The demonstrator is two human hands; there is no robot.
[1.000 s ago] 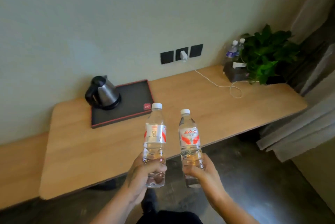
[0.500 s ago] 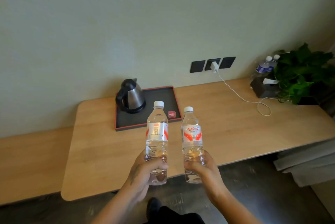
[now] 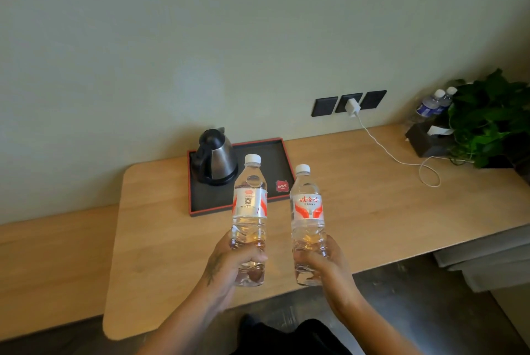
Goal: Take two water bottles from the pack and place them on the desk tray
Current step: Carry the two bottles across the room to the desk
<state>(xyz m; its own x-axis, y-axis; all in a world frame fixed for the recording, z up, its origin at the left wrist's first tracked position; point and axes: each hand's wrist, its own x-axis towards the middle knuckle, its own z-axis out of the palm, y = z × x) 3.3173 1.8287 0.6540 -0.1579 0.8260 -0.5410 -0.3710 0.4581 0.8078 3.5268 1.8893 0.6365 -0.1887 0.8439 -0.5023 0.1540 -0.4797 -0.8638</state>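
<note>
I hold two clear water bottles upright above the wooden desk (image 3: 372, 205), each with a white cap and a red and white label. My left hand (image 3: 229, 264) grips the lower part of the left bottle (image 3: 249, 205). My right hand (image 3: 324, 265) grips the base of the right bottle (image 3: 307, 208). Behind them lies a black tray with a red rim (image 3: 282, 151), close to the wall. The left bottle's top overlaps the tray in the picture. The pack is not in view.
A steel kettle (image 3: 215, 158) stands on the tray's left half, and a small red card (image 3: 282, 186) lies at its front right. A white charger cable (image 3: 401, 161) runs across the desk. A plant (image 3: 490, 122), a dark tissue box (image 3: 430, 139) and two more bottles (image 3: 434, 103) sit at the right.
The view has swung so the tray and kettle sit nearer the middle, right behind the bottles. Both hands keep their hold, and the bottles have come closer to the tray.
</note>
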